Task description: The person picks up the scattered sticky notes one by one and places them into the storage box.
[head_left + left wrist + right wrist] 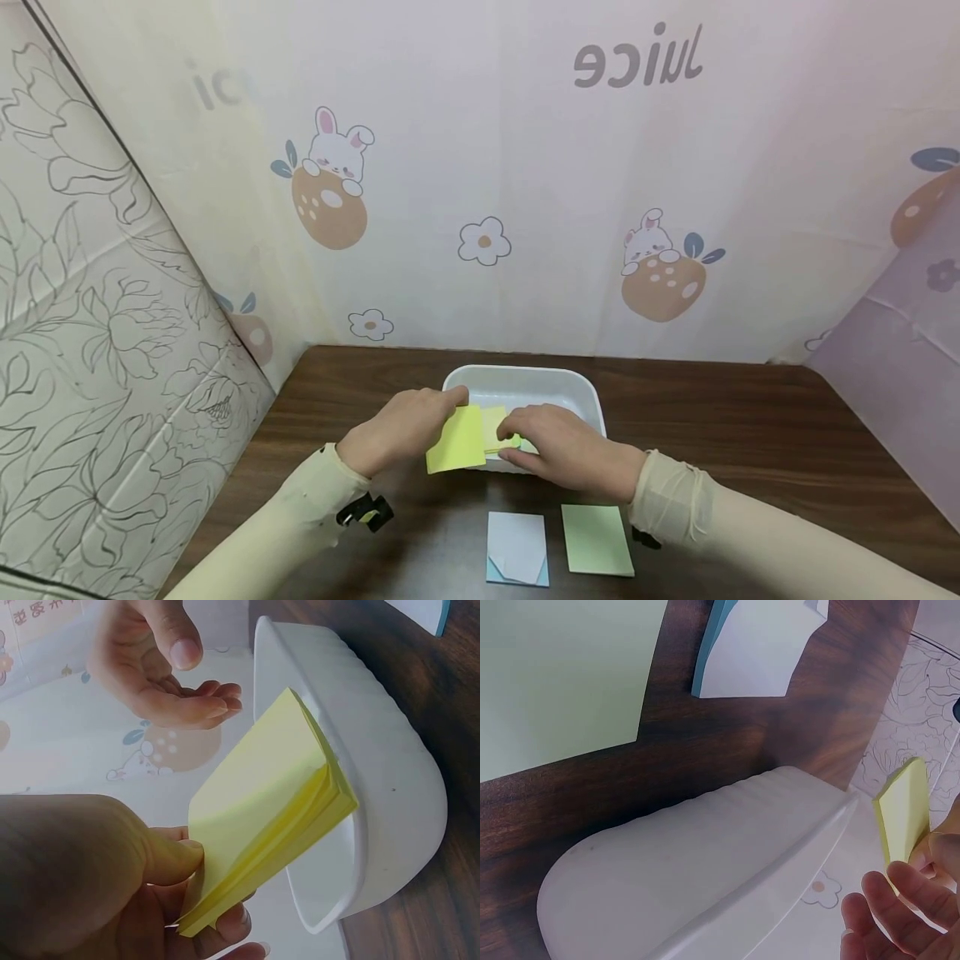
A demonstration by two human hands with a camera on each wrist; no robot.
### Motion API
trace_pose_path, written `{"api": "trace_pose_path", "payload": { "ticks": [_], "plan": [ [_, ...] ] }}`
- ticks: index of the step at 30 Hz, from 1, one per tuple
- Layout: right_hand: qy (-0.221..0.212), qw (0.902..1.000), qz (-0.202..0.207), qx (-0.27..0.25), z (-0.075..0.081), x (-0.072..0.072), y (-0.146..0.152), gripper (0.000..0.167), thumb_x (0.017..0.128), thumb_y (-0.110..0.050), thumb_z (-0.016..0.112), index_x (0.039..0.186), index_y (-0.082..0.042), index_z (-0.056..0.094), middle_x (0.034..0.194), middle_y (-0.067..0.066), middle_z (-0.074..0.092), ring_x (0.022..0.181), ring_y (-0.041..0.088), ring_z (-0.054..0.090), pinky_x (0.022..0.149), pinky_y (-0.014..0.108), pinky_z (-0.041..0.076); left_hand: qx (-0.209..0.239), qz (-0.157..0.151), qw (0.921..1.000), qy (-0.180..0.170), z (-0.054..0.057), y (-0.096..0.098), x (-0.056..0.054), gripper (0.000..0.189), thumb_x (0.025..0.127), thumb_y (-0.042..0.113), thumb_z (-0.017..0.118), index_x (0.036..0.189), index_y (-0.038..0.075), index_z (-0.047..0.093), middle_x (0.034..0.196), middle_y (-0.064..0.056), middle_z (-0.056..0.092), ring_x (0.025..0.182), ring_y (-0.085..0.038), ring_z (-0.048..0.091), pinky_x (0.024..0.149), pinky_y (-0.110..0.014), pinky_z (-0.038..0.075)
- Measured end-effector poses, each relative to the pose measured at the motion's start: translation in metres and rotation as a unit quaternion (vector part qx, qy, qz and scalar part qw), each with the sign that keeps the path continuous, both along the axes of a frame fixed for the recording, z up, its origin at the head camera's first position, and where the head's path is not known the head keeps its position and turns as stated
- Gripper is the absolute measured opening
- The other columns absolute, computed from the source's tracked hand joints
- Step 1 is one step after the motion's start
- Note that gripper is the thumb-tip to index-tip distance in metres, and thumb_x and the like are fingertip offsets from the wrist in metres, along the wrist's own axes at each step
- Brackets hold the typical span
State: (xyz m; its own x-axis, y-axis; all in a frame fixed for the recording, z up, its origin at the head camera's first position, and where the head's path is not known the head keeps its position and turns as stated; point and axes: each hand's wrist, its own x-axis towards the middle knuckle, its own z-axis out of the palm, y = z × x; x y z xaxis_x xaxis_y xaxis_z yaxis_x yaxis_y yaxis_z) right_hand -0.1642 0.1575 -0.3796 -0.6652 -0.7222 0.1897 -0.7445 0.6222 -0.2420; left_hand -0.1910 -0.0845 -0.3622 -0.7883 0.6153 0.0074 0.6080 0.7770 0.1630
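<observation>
My left hand (416, 425) pinches a pad of yellow sticky notes (456, 442) between thumb and fingers, above the near left side of a white plastic basket (592, 396). In the left wrist view the pad (255, 802) is tilted, its layered edge slightly parted. My right hand (558, 446) hovers over the basket with fingers loosely bent. It holds nothing, and in the left wrist view a gap separates this hand (165, 667) from the pad. Inside the basket a paler yellow pad (491, 427) shows between the hands, partly hidden.
Nearer me on the dark wooden table (697, 408) lie a light blue pad (517, 542) with a whitish, curled top sheet and, to its right, a pale green pad (597, 540). A patterned curtain (487, 167) stands behind the table.
</observation>
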Motion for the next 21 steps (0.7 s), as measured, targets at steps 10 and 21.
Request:
{"api": "trace_pose_path", "payload": {
  "ticks": [10, 21],
  "plan": [
    [-0.01, 0.9997, -0.02, 0.012, 0.0, -0.006, 0.003, 0.02, 0.097, -0.028, 0.068, 0.108, -0.012, 0.071, 0.101, -0.004, 0.073, 0.088, 0.013, 0.067, 0.079, 0.032, 0.054, 0.007, -0.004, 1.0, 0.005, 0.003, 0.003, -0.005, 0.027, 0.09, -0.01, 0.053, 0.104, 0.013, 0.056, 0.065, 0.002, 0.047, 0.059, -0.014, 0.043, 0.052, -0.027, 0.035],
    [-0.017, 0.9992, -0.034, 0.011, -0.001, -0.012, 0.007, 0.02, 0.096, -0.026, 0.069, 0.108, -0.011, 0.072, 0.1, -0.003, 0.073, 0.087, 0.011, 0.066, 0.078, 0.031, 0.054, -0.002, 0.002, 1.0, -0.006, 0.003, 0.007, -0.011, 0.026, 0.096, -0.006, 0.051, 0.111, 0.014, 0.059, 0.069, 0.002, 0.051, 0.061, -0.013, 0.044, 0.054, -0.025, 0.035]
  ]
}}
